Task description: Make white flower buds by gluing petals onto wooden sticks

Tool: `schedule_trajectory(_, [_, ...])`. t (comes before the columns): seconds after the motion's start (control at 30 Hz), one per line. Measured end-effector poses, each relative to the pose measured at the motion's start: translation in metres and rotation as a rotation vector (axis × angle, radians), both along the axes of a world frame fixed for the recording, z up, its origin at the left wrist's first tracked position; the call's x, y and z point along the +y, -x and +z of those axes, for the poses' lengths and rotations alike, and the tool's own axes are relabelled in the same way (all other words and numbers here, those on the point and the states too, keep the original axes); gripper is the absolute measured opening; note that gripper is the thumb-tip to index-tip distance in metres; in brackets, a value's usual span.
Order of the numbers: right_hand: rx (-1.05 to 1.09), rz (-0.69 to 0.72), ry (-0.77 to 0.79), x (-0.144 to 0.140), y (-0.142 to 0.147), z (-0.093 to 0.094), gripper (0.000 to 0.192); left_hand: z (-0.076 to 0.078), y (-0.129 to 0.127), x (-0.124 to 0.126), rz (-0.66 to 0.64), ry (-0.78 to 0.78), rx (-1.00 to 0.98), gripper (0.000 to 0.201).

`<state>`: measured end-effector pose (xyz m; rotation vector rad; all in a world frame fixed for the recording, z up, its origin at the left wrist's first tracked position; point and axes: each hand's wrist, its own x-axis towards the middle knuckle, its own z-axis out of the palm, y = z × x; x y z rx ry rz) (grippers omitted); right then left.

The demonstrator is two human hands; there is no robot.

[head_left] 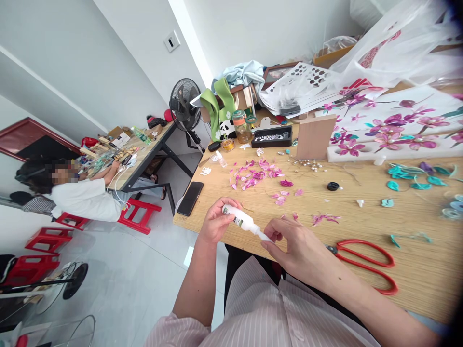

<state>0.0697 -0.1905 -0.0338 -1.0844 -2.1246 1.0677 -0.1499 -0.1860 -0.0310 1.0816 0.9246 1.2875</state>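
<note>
My left hand [218,220] is wrapped round the base of a small white glue bottle [244,220] with a printed label. The bottle lies tilted, its narrow nozzle pointing down to the right. At that end the fingers of my right hand [289,238] are closed on the nozzle [263,236]; the very tip is hidden by them. Just beyond the hands, magenta petals [255,174] lie in a loose heap, with a few strays [325,219] to the right. Red-handled scissors [365,262] rest beside my right forearm.
A black phone [190,198] lies at the table's left edge. Further back are a glass jar [241,127], a black tray [272,137], a wooden block [315,137] and a flower panel [398,125]. Teal petals [421,178] are at right. A co-worker [87,195] sits at another table.
</note>
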Motion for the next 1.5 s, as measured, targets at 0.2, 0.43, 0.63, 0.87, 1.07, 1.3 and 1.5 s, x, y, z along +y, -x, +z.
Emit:
schedule_trajectory(0.2, [0.018, -0.024, -0.033, -0.001, 0.000, -0.001, 0.010, 0.001, -0.001, 0.000, 0.010, 0.010, -0.012, 0.024])
schedule_trajectory(0.43, [0.021, -0.013, -0.003, -0.001, -0.001, 0.001, 0.010, 0.002, -0.001, -0.001, 0.006, 0.000, -0.007, 0.024])
schedule_trajectory(0.63, [0.023, -0.002, 0.012, 0.000, -0.002, 0.003, 0.011, 0.003, -0.001, -0.002, 0.008, -0.014, -0.006, 0.022])
schedule_trajectory(0.87, [0.008, -0.009, 0.009, -0.001, -0.002, 0.007, 0.011, 0.004, -0.002, -0.004, 0.008, -0.026, -0.025, 0.021])
schedule_trajectory(1.07, [0.003, -0.015, 0.000, -0.002, -0.003, 0.010, 0.012, 0.003, -0.004, -0.004, 0.019, -0.021, -0.044, 0.022])
schedule_trajectory(1.3, [0.002, -0.004, -0.003, -0.002, -0.001, 0.013, 0.011, -0.001, -0.003, -0.005, 0.010, -0.017, -0.082, 0.022])
schedule_trajectory(1.5, [-0.004, 0.005, -0.005, -0.001, 0.001, 0.014, 0.012, -0.003, -0.002, -0.006, 0.033, 0.013, -0.097, 0.025])
